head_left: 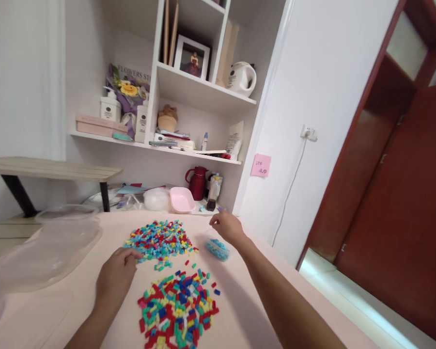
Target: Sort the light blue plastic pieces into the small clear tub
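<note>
I see blue pieces [216, 247] in the clear tub [223, 257], the far pile [160, 240] and near pile [179, 308] still mixed, right hand [228, 226] fingers together, left hand [116, 272] fingers I can't tell.

I work at a pink table [236, 300] in a home, where white shelves [218, 88] before me display a framed picture [192, 59], a bouquet [128, 89] and pump bottles [110, 108]. A red jug [197, 184], possibly a thermos, stands below; a pink note [260, 165] sticks to the white wall [298, 72], and a reddish-brown door [403, 194] stands to my right.
</note>
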`<state>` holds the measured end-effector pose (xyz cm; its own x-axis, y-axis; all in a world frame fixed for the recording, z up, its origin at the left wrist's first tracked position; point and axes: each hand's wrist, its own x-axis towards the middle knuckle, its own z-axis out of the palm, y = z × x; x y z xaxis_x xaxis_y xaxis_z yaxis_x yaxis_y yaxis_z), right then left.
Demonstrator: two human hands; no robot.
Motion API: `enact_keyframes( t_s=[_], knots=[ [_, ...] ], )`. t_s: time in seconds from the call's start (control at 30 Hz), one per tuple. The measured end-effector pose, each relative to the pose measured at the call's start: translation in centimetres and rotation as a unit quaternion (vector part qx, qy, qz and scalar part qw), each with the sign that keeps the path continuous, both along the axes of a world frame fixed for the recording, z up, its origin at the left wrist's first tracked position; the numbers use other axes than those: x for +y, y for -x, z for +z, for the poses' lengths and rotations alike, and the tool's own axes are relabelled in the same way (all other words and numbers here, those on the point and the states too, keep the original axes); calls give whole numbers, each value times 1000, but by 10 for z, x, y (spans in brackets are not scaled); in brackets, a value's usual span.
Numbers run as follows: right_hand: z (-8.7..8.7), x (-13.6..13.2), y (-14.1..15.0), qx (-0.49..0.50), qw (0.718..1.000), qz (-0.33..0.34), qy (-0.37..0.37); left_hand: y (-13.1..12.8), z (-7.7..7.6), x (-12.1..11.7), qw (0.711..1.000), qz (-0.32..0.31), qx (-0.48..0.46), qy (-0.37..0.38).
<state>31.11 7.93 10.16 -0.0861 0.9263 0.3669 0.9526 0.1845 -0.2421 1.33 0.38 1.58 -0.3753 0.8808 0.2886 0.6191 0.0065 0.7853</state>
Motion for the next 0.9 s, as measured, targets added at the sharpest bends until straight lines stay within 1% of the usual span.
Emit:
enact_keyframes(
  t_s=[0.07,0.17,0.33,0.53,0.73,0.9],
  knots=[
    [11,4,2,-82,996,18,28,1,-2,1,1000,4,-1,0],
    [13,10,1,-132,989,30,53,2,-6,3,1000,8,7,-7],
    [-2,16,-7,-158,981,53,95,4,-12,5,1000,3,0,-13],
    [-19,17,-18,-159,975,70,138,3,-16,5,1000,1,2,-15],
    [-30,18,-23,-169,971,75,151,3,-19,6,1000,-6,14,-15],
    [-33,17,-30,-171,970,74,157,3,-17,5,1000,-10,20,-12]
  ],
)
